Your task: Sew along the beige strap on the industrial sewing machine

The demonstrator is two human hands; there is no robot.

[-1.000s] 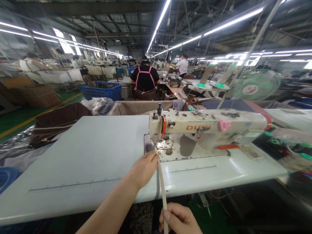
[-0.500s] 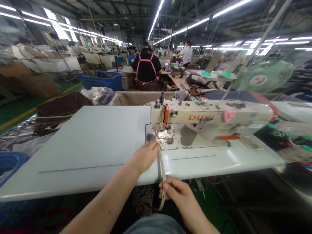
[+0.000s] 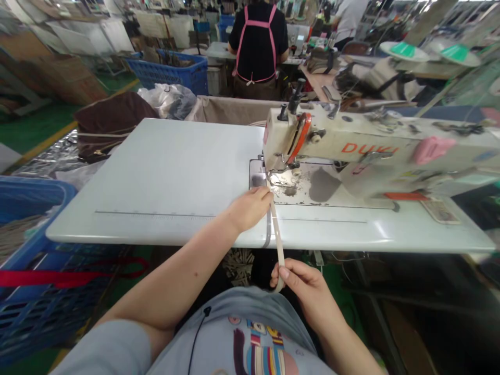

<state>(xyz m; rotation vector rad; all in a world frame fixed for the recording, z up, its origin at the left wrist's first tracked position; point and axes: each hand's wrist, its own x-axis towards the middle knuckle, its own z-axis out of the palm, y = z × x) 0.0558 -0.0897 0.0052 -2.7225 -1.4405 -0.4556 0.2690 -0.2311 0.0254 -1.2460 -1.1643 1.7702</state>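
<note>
A narrow beige strap (image 3: 275,229) runs from under the head of a cream sewing machine (image 3: 351,148) down over the front edge of the white table (image 3: 164,177). My left hand (image 3: 250,208) rests on the table beside the strap, fingers curled against it close to the needle plate (image 3: 289,185). My right hand (image 3: 300,284) is below the table edge and pinches the strap's lower end between thumb and fingers.
A blue crate (image 3: 35,271) with a red strap stands at my left. Behind the table lie a brown bag (image 3: 109,122), a plastic-wrapped bundle (image 3: 166,99) and a beige cloth bin (image 3: 230,109). A person in a black top with pink apron straps (image 3: 258,41) works farther back.
My view has tilted down and moved closer to the table. My right hand with the strap end has come up nearer the table edge; my left hand stays by the needle plate.
</note>
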